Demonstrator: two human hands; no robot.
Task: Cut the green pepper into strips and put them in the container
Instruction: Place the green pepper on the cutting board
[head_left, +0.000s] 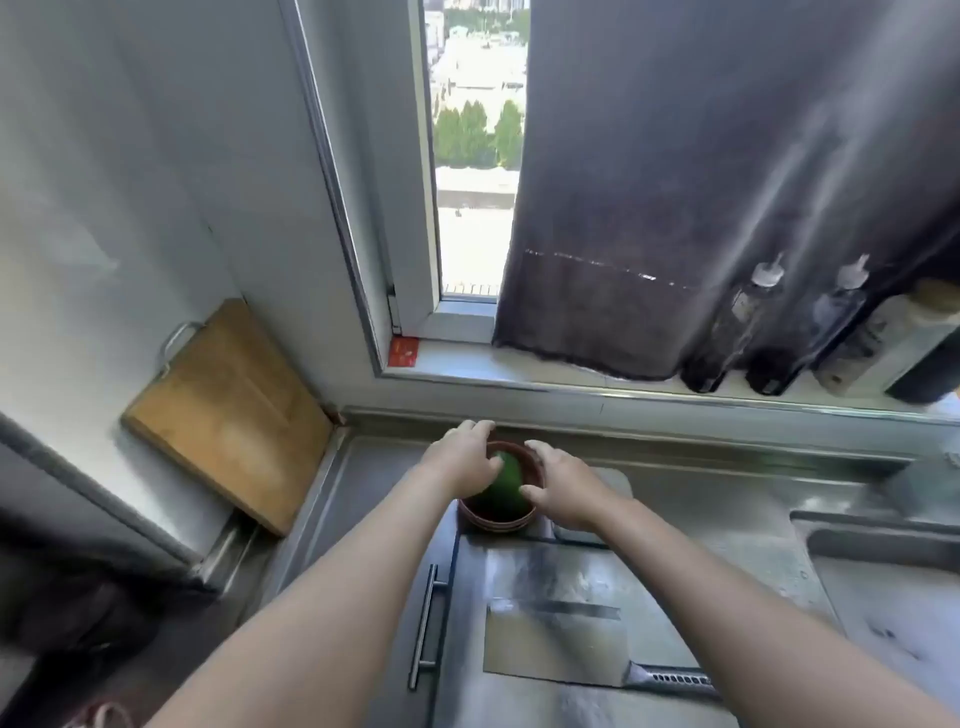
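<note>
A whole green pepper (503, 487) lies inside a small brown bowl (498, 519) at the back of the steel counter. My left hand (462, 460) reaches over the bowl's left rim with its fingers on the pepper, and the hand hides part of the pepper. My right hand (563, 486) grips the bowl's right rim, thumb and fingers curled at the edge. Nearer to me a steel cutting board (519, 701) lies flat, with a cleaver (556, 644) resting on it, handle to the right.
A wooden cutting board (228, 415) leans against the left wall. Dark bottles (727, 338) stand on the window sill at the right, under a dark curtain (701, 182). The sink (883, 587) is at the right. A bar handle (423, 623) runs along the steel board's left side.
</note>
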